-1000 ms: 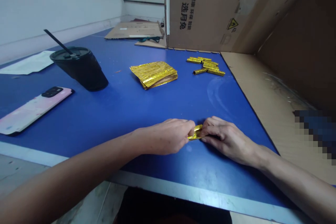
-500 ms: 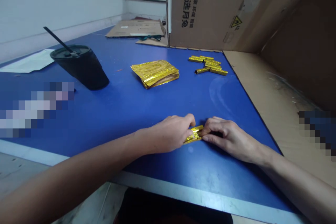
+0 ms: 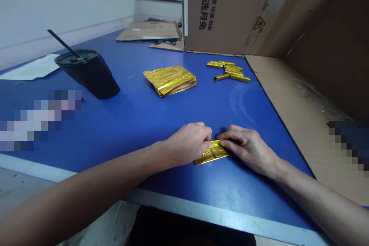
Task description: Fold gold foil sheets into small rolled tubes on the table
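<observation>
Your left hand point(image 3: 193, 144) and right hand point(image 3: 250, 148) both pinch the gold paper point(image 3: 217, 153) along its far edge on the tabletop point(image 3: 138, 123); the gold stack point(image 3: 170, 78) sits at its 11 o'clock. Keep your 2 hands even so folds stay straight.

Pale wall point(image 3: 86, 0), blue tabletop point(image 3: 138, 115) (pale-edged)

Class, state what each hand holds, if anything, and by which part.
The left hand and right hand both hold the gold paper along its far edge.

The head view looks forward, down across a blue table point(image 3: 127, 117).
</observation>
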`<control>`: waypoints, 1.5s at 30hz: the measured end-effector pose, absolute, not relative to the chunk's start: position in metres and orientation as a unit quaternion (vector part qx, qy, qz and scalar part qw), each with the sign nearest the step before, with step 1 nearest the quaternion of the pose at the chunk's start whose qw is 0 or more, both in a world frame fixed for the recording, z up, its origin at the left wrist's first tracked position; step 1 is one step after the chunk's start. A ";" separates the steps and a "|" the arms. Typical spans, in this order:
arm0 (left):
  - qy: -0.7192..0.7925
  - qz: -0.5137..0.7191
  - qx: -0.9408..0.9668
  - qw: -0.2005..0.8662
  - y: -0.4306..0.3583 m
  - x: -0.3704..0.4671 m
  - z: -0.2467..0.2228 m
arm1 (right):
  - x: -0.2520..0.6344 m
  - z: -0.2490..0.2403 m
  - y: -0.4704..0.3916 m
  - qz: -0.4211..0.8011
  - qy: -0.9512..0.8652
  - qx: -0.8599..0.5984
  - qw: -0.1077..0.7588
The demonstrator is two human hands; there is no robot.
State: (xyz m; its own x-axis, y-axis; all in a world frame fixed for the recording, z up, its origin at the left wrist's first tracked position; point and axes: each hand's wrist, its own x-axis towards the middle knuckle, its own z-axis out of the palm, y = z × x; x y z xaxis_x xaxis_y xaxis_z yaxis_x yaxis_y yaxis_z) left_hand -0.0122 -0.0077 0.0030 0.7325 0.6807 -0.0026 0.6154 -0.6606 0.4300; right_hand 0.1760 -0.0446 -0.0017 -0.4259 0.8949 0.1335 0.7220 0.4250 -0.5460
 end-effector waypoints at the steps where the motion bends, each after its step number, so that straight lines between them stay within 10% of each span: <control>1: 0.354 0.076 0.912 0.191 -0.008 -0.012 0.003 | 0.176 -0.003 -0.045 0.202 -0.818 -0.495 0.210; 24: 0.274 0.069 0.959 -0.029 -0.019 -0.017 -0.002 | 0.177 -0.008 -0.051 0.065 -0.876 -0.448 0.163; 45: 0.248 -0.018 0.967 0.064 -0.028 -0.029 0.012 | 0.175 0.018 -0.064 0.034 -0.903 -0.428 0.020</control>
State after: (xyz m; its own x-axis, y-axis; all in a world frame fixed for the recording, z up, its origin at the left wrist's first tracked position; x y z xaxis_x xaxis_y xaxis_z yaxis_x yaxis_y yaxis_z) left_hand -0.0288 -0.0275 0.0120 0.8766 0.4766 -0.0665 0.4812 -0.8691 0.1149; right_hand 0.1752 -0.0642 0.0181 -0.6333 0.7739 0.0063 0.7712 0.6317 -0.0788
